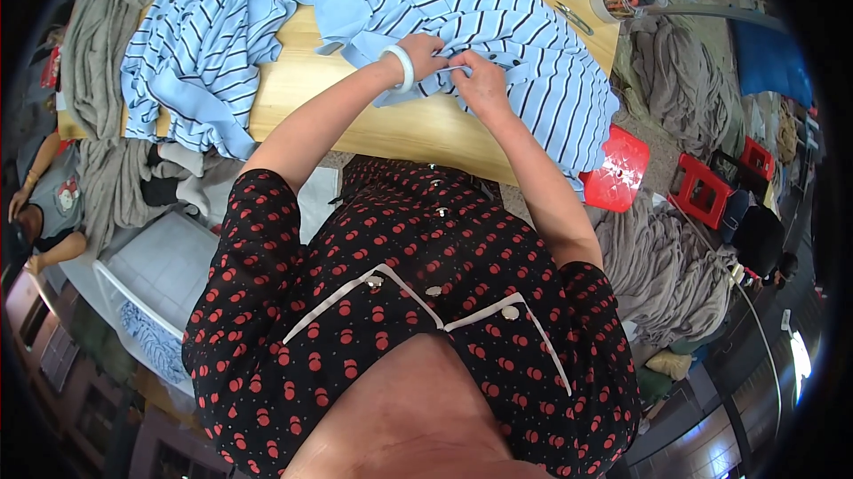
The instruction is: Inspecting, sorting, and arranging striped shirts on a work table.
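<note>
A light blue shirt (542, 61) with dark and white stripes lies spread over the wooden table, its right part hanging past the edge. Over its middle, my left hand (423, 57), with a pale bangle (402, 70) on the wrist, is closed on the fabric. My right hand (482, 83) pinches the same garment just beside it, and a narrow blue strip of cloth runs between the fingers of both. Dark buttons show near the right fingers. What lies under the fingertips is hidden.
A second striped blue shirt (200, 52) and grey cloth (98, 43) lie on the table's left. Thread snips (574, 19) and a clear cup of small tools (629, 1) are at the far right. A red stool (619, 168) stands beside the table; a person (53, 186) sits left.
</note>
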Demonstrator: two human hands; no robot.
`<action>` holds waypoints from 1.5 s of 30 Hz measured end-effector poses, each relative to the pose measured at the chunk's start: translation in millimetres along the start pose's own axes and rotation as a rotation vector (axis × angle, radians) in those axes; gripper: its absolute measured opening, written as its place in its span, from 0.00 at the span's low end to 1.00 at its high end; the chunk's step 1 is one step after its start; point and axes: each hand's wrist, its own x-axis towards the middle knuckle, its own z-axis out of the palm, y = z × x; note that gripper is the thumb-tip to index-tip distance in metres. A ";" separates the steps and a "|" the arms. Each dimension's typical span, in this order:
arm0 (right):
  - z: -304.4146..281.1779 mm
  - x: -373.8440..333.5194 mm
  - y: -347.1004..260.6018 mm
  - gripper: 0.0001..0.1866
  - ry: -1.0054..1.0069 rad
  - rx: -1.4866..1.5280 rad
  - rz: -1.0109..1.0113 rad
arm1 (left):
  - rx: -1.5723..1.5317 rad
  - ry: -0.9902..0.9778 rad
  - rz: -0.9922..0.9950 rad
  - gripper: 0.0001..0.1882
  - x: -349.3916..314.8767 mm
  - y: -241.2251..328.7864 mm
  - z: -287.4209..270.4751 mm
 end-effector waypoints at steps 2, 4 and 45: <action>-0.3 -0.5 3.1 0.09 0.019 0.007 -0.014 | -0.004 -0.011 -0.043 0.15 2.0 5.4 -2.6; -1.2 -1.4 0.5 0.09 0.034 0.002 -0.017 | -0.095 -0.210 -0.241 0.15 3.5 15.9 -13.5; -6.5 -2.0 -11.0 0.07 0.089 -0.318 -0.283 | 0.007 -0.132 -0.091 0.11 -12.4 37.0 -15.4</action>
